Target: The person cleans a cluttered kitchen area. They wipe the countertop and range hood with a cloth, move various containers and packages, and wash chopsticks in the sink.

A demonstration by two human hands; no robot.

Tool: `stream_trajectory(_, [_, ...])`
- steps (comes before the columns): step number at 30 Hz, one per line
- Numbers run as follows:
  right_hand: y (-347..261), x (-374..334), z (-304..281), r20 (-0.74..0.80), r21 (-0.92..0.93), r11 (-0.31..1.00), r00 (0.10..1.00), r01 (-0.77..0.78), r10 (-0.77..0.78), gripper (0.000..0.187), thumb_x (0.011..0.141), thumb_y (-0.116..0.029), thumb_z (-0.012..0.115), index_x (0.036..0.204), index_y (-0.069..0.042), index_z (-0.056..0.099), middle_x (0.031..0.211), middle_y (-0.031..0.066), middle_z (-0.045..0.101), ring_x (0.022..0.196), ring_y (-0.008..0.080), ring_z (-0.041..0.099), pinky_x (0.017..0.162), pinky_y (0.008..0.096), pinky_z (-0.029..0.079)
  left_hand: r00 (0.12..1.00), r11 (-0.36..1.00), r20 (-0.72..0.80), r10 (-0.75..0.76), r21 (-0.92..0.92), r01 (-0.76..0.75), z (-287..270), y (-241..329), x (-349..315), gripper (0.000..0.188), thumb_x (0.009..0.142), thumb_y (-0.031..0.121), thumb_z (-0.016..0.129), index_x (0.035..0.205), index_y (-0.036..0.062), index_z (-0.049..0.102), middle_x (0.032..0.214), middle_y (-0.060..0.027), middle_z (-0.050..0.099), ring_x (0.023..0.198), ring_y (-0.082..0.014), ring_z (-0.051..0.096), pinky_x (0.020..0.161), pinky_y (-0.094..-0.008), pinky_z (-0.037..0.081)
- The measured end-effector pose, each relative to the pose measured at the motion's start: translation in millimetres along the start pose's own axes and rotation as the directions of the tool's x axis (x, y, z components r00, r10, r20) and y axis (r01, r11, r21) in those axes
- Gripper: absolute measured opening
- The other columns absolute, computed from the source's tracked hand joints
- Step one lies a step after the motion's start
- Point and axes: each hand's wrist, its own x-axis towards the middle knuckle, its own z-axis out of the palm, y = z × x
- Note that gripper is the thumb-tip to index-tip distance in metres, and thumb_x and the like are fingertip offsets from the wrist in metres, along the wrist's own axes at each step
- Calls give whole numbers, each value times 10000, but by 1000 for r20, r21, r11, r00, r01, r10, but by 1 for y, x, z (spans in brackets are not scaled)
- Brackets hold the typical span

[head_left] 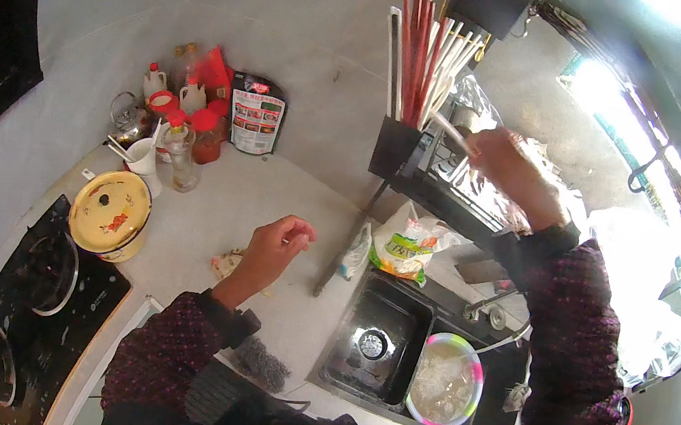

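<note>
A pale chopstick [453, 132] is pinched in the fingers of the right hand [508, 165], in the upper middle of the frame, just beside a black holder [394, 149] from which red and white chopsticks [421, 63] stand upright. The holder is fixed to the end of a dark rack [461, 202] lined with clear plastic wrap, set against the grey wall above the sink [376, 346].

The left hand [275, 247] is held over the middle of the pale surface [214, 208], with its fingers loosely curled and nothing seen in them. A crumpled scrap [227, 263] is seen on the surface just left of that hand.

In the sink's right half, at lower right, a bowl with a rainbow-coloured rim [445, 381] is placed. A green and white bag [408, 244] is propped behind the sink. At the upper left, bottles and jars with red caps [184, 117] are gathered in the corner, and a yellow lidded pot [111, 213] is set beside a black cooktop [36, 314].
</note>
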Motion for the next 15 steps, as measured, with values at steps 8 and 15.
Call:
stream_trajectory(8, [-21, 54, -10, 140, -183, 972, 982, 149, -124, 181, 805, -123, 537, 768, -5, 668, 737, 176, 655, 714, 340, 665, 633, 418, 534, 992, 979, 102, 74, -196, -53, 13, 5, 45, 142, 950, 136, 526, 1054, 52, 574, 996, -26, 651, 858, -102, 623, 696, -249, 500])
stream_trajectory(15, [-23, 33, -16, 394, 471, 822, 910, -320, 128, 137, 749, -94, 589, 700, 33, 580, 609, 135, 605, 580, 226, 658, 546, 349, 507, 965, 963, 258, 49, -270, 23, 39, 8, 56, 186, 960, 177, 524, 1085, 42, 557, 1064, -62, 649, 874, -115, 624, 719, -254, 508])
